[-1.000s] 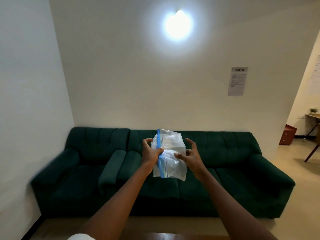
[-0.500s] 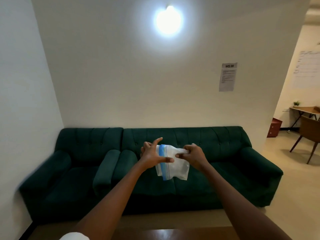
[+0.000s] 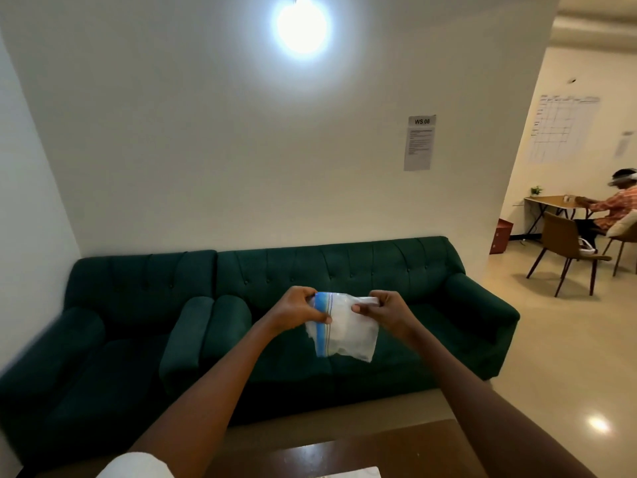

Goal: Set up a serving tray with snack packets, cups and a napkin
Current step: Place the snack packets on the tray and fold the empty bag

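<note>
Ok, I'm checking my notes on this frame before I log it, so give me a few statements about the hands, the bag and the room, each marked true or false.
1. The left hand and the right hand both grip the zip-lock bag. True.
2. The zip-lock bag lies on the table. False: it is held in the air in front of the green sofa; the wooden table is lower, at the bottom edge.
3. The bag's seal strip is blue. True.
4. The sofa is red. False: it is dark green.
5. The wall notice is headed WS 08. True.
</note>
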`<action>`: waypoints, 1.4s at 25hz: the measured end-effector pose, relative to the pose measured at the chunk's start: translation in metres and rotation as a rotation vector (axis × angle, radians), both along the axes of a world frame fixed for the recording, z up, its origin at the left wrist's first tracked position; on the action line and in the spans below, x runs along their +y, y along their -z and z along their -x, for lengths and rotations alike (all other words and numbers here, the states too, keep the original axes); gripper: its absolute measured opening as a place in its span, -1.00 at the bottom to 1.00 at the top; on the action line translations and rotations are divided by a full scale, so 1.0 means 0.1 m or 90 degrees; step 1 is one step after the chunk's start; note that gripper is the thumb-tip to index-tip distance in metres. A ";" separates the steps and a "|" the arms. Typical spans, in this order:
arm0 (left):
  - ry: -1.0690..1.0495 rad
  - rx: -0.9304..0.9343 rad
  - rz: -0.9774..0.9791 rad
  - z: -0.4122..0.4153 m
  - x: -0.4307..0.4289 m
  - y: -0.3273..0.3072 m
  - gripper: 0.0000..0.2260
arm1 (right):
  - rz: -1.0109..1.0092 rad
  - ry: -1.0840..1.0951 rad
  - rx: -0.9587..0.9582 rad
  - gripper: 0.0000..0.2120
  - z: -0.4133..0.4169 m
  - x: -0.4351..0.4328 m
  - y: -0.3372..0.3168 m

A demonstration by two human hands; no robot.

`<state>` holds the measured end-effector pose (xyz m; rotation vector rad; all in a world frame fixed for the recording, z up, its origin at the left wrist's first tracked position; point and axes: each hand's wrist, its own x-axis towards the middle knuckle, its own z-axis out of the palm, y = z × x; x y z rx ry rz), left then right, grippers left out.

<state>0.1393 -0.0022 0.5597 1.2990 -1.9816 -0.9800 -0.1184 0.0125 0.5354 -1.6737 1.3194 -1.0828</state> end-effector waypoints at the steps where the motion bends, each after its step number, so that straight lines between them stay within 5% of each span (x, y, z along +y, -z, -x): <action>1: -0.022 0.074 -0.017 -0.04 0.00 -0.03 -0.62 | 0.005 0.016 -0.036 -0.65 -0.02 0.00 -0.02; 6: -0.124 0.358 -0.065 -0.05 -0.01 -0.18 -0.44 | -0.110 -0.096 -0.217 -0.57 -0.10 0.00 -0.21; 10: -0.157 0.432 -0.117 0.04 -0.06 -0.16 -0.48 | -0.107 -0.049 -0.239 -0.64 -0.03 0.02 -0.17; 14: -0.092 0.375 -0.188 0.37 0.02 0.01 -0.55 | -0.064 0.084 -0.303 -0.77 0.10 0.13 -0.01; 23: -0.053 0.343 -0.298 1.83 0.23 0.95 -0.61 | -0.179 0.304 -0.321 -0.64 1.38 1.03 0.70; 29: 0.067 0.264 -0.464 3.56 1.00 1.81 -0.60 | -0.318 0.449 -0.387 -0.65 2.70 2.18 1.67; 35: 0.019 0.129 -0.634 4.97 1.66 2.95 -0.72 | -0.424 0.694 -0.445 -0.82 3.84 3.05 2.89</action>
